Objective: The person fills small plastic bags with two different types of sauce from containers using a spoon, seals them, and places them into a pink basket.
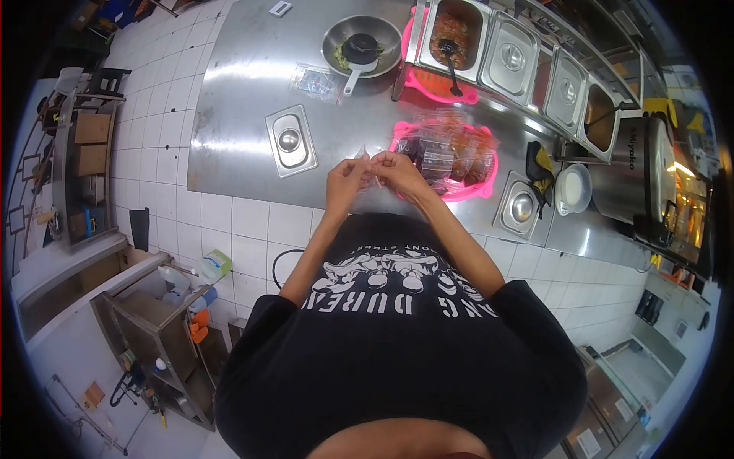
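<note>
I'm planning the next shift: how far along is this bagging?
Looks done: filled clear plastic bags in the bright pink plastic basket. In hand: a small clear plastic bag, pinched by the left hand and right hand; whether it is sealed, I cannot tell. Probably left: the chopped green food in the round metal pan, with flat clear plastic packets nearby.
</note>
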`<state>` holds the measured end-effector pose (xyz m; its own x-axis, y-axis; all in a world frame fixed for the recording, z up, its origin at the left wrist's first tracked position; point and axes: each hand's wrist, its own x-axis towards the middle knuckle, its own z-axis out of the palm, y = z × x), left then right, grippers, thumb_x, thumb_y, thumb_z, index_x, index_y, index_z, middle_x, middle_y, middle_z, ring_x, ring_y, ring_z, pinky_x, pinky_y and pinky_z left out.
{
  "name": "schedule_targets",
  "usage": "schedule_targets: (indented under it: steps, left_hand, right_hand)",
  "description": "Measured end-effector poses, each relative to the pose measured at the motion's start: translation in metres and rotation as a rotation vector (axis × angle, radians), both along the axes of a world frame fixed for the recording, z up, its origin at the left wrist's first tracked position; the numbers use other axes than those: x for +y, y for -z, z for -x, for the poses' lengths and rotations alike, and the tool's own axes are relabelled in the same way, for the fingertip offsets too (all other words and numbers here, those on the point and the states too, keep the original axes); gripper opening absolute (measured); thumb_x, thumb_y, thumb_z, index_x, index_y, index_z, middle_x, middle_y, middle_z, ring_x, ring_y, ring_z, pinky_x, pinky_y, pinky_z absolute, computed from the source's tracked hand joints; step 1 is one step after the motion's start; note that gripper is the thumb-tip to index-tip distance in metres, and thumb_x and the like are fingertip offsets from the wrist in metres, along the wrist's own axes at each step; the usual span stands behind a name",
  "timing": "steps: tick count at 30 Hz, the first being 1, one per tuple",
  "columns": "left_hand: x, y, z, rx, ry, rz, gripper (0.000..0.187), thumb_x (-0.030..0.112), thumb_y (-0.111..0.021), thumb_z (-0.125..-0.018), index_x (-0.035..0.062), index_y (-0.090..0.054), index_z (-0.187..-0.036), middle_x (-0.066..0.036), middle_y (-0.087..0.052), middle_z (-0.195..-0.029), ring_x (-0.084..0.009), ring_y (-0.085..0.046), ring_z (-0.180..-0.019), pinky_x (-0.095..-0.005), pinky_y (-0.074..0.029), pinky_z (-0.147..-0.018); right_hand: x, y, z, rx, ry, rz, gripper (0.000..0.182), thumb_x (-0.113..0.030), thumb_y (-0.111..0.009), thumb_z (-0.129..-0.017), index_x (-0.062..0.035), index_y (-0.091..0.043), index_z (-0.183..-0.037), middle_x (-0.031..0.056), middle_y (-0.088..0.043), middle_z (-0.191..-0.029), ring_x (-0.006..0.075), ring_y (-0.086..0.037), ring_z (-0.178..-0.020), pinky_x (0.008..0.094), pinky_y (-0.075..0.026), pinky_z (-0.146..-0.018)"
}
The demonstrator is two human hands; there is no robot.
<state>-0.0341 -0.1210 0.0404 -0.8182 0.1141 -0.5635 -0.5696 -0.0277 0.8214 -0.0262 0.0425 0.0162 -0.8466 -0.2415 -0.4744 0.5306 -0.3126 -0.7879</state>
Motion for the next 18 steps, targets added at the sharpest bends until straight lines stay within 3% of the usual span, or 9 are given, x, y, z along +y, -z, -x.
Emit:
schedule_targets:
  steps: [4, 10, 12, 15, 18]
  left_hand:
    - [-0.005, 0.0, 0.001, -0.002, 0.023, -0.015, 0.023, 0.022, -0.066, -0.092, -0.0004, -0.068, -0.098, -0.009, -0.069, -0.09, -0.0146, -0.068, -0.077, -0.0247, -0.055, -0.065]
    - [-0.009, 0.002, 0.002, -0.063, 0.105, -0.061, 0.025, 0.019, -0.06, -0.095, -0.002, -0.067, -0.107, -0.009, -0.069, -0.095, -0.018, -0.069, -0.091, -0.0284, -0.058, -0.072]
    - [-0.01, 0.004, 0.001, -0.034, 0.123, -0.105, 0.026, 0.018, -0.059, -0.096, -0.0019, -0.066, -0.111, -0.009, -0.068, -0.1, -0.018, -0.068, -0.096, -0.0291, -0.059, -0.073]
    - [-0.011, 0.0, -0.001, -0.047, 0.131, -0.116, 0.023, 0.016, -0.057, -0.097, -0.0015, -0.067, -0.108, -0.009, -0.068, -0.102, -0.0172, -0.067, -0.096, -0.0291, -0.06, -0.073]
    - [-0.012, -0.001, -0.001, -0.022, 0.178, -0.085, 0.023, 0.017, -0.059, -0.097, -0.0009, -0.066, -0.109, -0.007, -0.067, -0.101, -0.0151, -0.065, -0.093, -0.0275, -0.058, -0.073]
  right_hand:
    - [-0.001, -0.014, -0.004, 0.119, -0.102, -0.123, 0.021, -0.016, -0.073, -0.088, -0.001, -0.062, -0.098, 0.0019, -0.061, -0.08, 0.0081, -0.055, -0.064, 0.022, -0.044, -0.057]
    - [0.001, -0.018, -0.007, 0.046, -0.058, -0.057, 0.019, -0.013, -0.071, -0.089, -0.0026, -0.059, -0.1, 0.002, -0.062, -0.084, 0.0082, -0.058, -0.071, 0.0229, -0.046, -0.062]
    - [0.001, -0.017, -0.007, 0.12, -0.069, -0.182, 0.02, -0.014, -0.071, -0.089, -0.0024, -0.057, -0.098, 0.0025, -0.062, -0.082, 0.0082, -0.058, -0.071, 0.0237, -0.048, -0.062]
    - [0.0, -0.021, -0.008, 0.181, -0.076, -0.335, 0.021, -0.014, -0.071, -0.089, -0.0015, -0.056, -0.096, 0.0031, -0.062, -0.08, 0.0087, -0.059, -0.071, 0.0247, -0.049, -0.062]
    - [0.004, -0.023, -0.009, 0.175, -0.096, -0.331, 0.021, -0.015, -0.07, -0.09, -0.0013, -0.055, -0.096, 0.0035, -0.06, -0.08, 0.01, -0.059, -0.068, 0.0241, -0.05, -0.061]
